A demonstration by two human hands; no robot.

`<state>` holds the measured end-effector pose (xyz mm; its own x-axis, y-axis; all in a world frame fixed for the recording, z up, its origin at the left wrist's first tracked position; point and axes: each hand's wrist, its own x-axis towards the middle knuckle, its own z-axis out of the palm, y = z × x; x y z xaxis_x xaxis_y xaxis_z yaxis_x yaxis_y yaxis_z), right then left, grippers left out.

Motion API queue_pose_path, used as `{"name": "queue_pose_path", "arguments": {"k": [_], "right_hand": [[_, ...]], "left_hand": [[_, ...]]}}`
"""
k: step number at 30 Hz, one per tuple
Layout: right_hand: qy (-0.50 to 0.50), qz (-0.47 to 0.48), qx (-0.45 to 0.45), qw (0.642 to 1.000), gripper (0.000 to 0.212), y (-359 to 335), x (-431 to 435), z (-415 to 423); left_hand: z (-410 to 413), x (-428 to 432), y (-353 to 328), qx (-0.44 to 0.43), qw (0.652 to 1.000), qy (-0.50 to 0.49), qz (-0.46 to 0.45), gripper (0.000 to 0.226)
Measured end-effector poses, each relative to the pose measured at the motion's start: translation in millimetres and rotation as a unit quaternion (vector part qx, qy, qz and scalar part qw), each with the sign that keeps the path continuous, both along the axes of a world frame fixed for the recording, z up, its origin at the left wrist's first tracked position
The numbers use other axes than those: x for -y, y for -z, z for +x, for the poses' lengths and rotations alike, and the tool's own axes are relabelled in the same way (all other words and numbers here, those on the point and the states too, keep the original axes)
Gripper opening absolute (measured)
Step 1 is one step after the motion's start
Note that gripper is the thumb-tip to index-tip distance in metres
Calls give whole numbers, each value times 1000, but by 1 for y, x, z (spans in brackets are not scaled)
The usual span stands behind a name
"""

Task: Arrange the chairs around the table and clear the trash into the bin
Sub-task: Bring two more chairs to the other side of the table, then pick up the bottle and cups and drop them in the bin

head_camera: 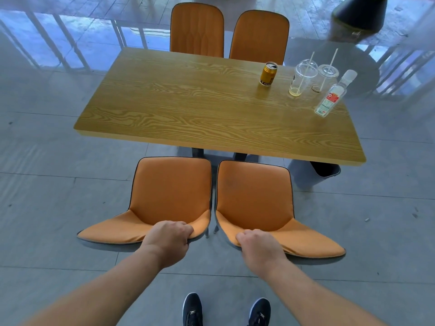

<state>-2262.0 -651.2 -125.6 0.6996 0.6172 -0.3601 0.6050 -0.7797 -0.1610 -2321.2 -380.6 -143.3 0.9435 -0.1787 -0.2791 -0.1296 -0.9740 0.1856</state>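
A: What were the hands doing?

B: Both were clenched on chair backs low in the frame. The left hand (168, 234) had a closed grip on the top edge of the left near chair (164, 194); the right hand (256, 243) had the same closed grip on the right near chair (254, 196).

A: And how did those two chairs sit?

B: Side by side, nearly touching, seats facing the desk (200, 102), their front edges just short of its near edge.

A: The other chairs?

B: Two more stood at the top of the frame on the far side of the desk: the far left chair (196, 29) and the far right chair (260, 35), close beside each other with their backs rising above the desk top.

A: Where was the trash?

B: All on the right part of the desk, upper right of the frame. A gold can (268, 74) stood upright, apart from the rest. Right of it were two clear cups with straws, the left cup (303, 77) holding a little yellowish liquid, the right cup (326, 77) just beside it. A clear bottle (333, 95) stood nearest the right edge.

A: And the bin?

B: A grey bin (315, 172) sat on the floor (47, 184) at the desk's near right corner, partly hidden beneath it.
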Motion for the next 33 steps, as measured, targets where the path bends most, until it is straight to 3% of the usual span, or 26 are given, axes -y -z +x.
{"name": "queue_pose_path", "arguments": {"k": [10,11,13,15,16,21,26,33], "right_hand": [[7,28,-34,999,6,6,-12,-12],[19,24,-41,999,9,8,-13,-14],[66,16,-74,995,45,4,-16,-14],[166,80,-138,973,70,-10,-17,-7],[211,116,-141,960,73,-21,-15,0],[304,169,-1,938,64,-88,30,42],[341,169,112,918,69,-179,117,67],[336,191,297,873,72,-339,271,110]], "left_hand": [[0,-17,6,-14,1000,22,13,20],[0,-15,7,-31,999,0,15,28],[8,-8,2,-100,991,-81,-25,52],[25,1,-12,-181,959,-184,-120,79],[36,6,-19,-185,947,-216,-150,87],[104,44,-83,-54,964,-215,-147,88],[167,127,-180,25,981,-109,-162,89],[239,283,-357,206,961,21,-184,85]]}}
